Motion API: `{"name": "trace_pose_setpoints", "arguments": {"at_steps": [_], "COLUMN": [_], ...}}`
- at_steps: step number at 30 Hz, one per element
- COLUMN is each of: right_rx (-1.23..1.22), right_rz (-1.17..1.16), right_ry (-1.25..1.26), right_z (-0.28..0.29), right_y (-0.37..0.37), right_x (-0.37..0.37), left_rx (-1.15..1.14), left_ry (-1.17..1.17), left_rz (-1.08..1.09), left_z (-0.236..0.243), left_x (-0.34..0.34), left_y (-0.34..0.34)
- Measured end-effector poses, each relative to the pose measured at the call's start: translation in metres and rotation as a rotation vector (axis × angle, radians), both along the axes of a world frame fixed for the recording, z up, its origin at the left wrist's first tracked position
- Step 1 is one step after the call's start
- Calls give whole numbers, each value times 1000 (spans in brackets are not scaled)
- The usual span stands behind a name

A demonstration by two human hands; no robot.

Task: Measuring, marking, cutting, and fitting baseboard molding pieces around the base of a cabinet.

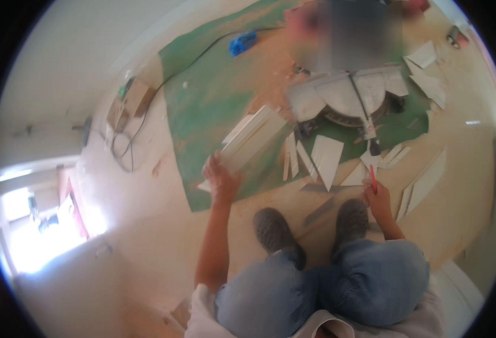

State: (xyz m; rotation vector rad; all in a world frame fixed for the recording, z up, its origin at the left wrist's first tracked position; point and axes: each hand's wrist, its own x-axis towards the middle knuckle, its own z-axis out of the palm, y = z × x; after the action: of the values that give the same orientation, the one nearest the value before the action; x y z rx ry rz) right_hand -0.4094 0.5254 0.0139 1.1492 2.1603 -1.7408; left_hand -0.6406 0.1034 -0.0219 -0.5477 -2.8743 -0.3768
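Nearest: jeans-clad knees (321, 284), then two grey shoes (352, 222) on the pale floor (237, 248).

Right hand (377, 197), ahead of the shoe on its own side: fingers together on a red pencil (373, 179), which points close to 12 o'clock. Its exact finger placement is too small to read.

Left hand (221, 179), a little farther out: fingers closed on the near end of a long white board (256, 138). Thumb contact is hard to make out, and whether the board bears on the green mat (194, 132) below it cannot be told.

Main relation: the board's long axis runs from about 7–8 o'clock at the left hand to 1–2 o'clock at its far end. The left hand is on it; the right is well apart, with the board at its 10 o'clock.

Between the hands, white offcuts (327, 160) lie at 3 o'clock from the left hand.

Farther: the saw (349, 100) stands at 2 o'clock from the left hand, about 12 from the right; its top is blurred. The board's far end stops just beside its base.

Farthest: crumpled blue plastic (242, 43), 12–1 o'clock from the left hand.
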Motion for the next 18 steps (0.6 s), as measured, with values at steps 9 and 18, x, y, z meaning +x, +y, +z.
{"name": "trace_pose_setpoints", "arguments": {"at_steps": [9, 18], "right_rx": [139, 377], "right_rz": [-138, -135], "right_ry": [107, 143], "right_z": [23, 6], "right_y": [71, 88], "right_x": [-39, -72], "left_rx": [15, 158], "left_ry": [-291, -440], "left_rz": [-538, -545], "left_z": [36, 14], "left_x": [-86, -129], "left_y": [115, 205]}}
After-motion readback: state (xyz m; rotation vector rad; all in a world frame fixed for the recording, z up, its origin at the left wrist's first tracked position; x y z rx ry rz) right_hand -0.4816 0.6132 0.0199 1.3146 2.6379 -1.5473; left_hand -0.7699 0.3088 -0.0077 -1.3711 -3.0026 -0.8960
